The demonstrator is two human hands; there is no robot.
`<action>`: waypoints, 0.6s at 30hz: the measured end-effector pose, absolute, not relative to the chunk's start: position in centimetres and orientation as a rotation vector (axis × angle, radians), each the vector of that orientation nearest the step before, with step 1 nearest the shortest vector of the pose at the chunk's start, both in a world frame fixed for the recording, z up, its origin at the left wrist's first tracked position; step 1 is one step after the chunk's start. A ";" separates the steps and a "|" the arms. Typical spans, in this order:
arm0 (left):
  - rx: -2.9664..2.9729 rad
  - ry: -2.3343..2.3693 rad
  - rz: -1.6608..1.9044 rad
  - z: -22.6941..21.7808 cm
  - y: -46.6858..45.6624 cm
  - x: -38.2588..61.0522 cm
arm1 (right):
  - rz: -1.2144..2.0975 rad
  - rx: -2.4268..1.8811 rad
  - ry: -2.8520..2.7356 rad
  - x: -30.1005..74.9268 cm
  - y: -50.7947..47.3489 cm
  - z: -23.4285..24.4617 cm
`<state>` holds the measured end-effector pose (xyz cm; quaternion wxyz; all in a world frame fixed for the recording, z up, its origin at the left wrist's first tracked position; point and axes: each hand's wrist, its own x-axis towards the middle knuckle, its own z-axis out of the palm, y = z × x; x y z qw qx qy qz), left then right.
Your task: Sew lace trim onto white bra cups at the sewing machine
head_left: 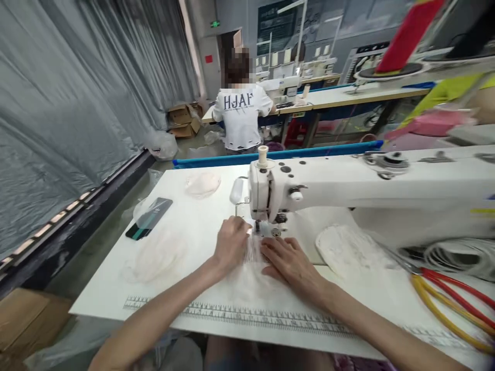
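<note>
A white sewing machine [263,190] stands over the table, its presser foot and needle area just beyond my hands. A thin, sheer white fabric piece [253,252] lies under the needle area and spreads toward me. My left hand [231,242] is at the fabric's left edge, fingers curled and pressed together on it close to the foot. My right hand [290,263] lies on the right part of the fabric, fingers stretched out and flat. The fabric's near end is pale and blurred against the white tabletop [209,226].
Pale fabric pieces [203,184] lie left, with a phone-like dark slab [150,219]. To the right are a whitish lace piece [348,250], scissors with red and yellow handles [436,288] and coiled cord [456,257]. A printed ruler [247,315] runs along the front. A person [240,113] sits ahead.
</note>
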<state>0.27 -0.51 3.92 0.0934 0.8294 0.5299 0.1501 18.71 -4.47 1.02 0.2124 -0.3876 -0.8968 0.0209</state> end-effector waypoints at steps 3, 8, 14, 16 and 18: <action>2.725 1.299 0.605 3.2 -2.0 0.0 | 0.086 -1.083 -2.487 18.7 -4.6 1.1; 2.882 1.129 0.640 1.4 -1.8 -0.5 | 0.013 -1.121 -2.475 18.5 -4.6 0.9; 2.889 1.111 0.690 0.5 0.1 -0.5 | -0.148 -1.169 -2.451 19.1 -3.3 0.4; 2.877 1.123 0.700 0.2 1.0 -0.3 | -0.187 -1.188 -2.459 19.3 -2.5 0.3; 2.879 1.144 0.728 0.0 2.1 -0.1 | -0.211 -1.204 -2.462 19.4 -1.5 0.2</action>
